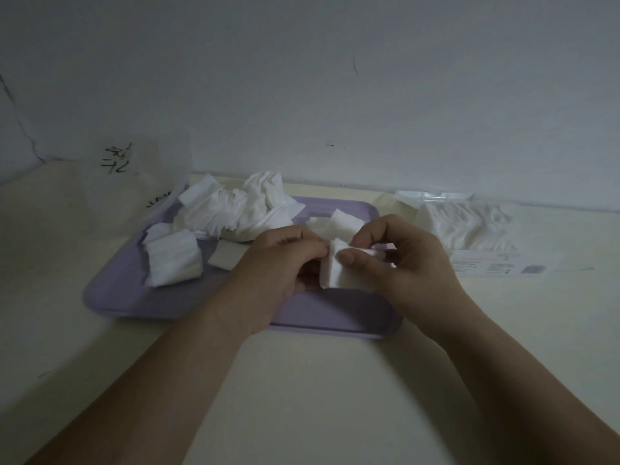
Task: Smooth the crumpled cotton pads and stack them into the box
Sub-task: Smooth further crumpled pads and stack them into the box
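Here: one white square cotton pad (340, 278), pinched in both my hands over the lilac plastic tray (134, 297).
My left hand (285, 260) curls onto its left edge; my right hand (402, 260) pins it, thumb against fingers. The clear plastic box (469, 226) of pads sits right of the tray, label too blurred to read; the clear bag (134, 182) bears illegible black handwriting.

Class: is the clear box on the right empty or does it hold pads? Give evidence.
It holds pads: white ones show through the clear box wall. Whether it is full, cannot tell.
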`<state>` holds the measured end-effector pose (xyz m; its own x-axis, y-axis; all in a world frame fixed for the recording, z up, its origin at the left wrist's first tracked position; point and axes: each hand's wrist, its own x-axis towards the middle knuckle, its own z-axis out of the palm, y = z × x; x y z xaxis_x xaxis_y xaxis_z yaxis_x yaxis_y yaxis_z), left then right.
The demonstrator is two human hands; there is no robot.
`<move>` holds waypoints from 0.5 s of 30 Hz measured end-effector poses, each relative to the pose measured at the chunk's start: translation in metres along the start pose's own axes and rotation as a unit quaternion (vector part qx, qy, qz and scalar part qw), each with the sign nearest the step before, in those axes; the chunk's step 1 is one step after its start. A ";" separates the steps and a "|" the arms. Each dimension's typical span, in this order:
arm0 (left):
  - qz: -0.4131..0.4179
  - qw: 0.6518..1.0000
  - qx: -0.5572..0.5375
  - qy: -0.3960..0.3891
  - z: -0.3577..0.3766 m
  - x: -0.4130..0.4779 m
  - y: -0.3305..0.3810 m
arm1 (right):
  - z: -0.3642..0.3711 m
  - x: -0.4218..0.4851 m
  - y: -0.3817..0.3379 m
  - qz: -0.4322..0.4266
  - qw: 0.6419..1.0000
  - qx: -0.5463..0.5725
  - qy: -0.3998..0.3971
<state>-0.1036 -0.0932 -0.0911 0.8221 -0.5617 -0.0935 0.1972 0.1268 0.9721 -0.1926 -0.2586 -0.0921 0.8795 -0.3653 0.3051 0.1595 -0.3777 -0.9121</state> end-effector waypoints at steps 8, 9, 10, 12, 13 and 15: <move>0.008 0.998 -0.007 -0.059 -0.008 0.003 0.000 | 0.002 0.001 0.002 -0.006 0.999 -0.037 -0.012; 0.021 0.998 0.013 -0.060 -0.010 0.002 0.000 | 0.002 0.001 0.002 -0.011 0.998 -0.056 -0.009; 0.040 0.997 0.035 -0.055 -0.010 0.002 0.000 | 0.001 0.001 0.001 -0.012 0.998 -0.068 -0.012; 0.081 0.993 0.081 -0.038 -0.012 0.004 -0.002 | 0.000 0.001 0.001 -0.006 0.996 -0.080 -0.031; 0.100 0.989 0.101 -0.031 -0.013 0.005 -0.003 | -0.001 0.001 0.002 -0.009 0.994 -0.099 -0.039; 0.141 0.980 0.139 -0.022 -0.016 0.009 -0.006 | -0.001 0.001 0.006 -0.022 0.988 -0.150 -0.037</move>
<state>-0.0895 -0.0861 -0.1014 0.7982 -0.5712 0.1915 -0.1928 0.0588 0.9795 -0.1914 -0.2620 -0.0970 0.9069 -0.2839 0.3115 0.0676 -0.6316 -0.7723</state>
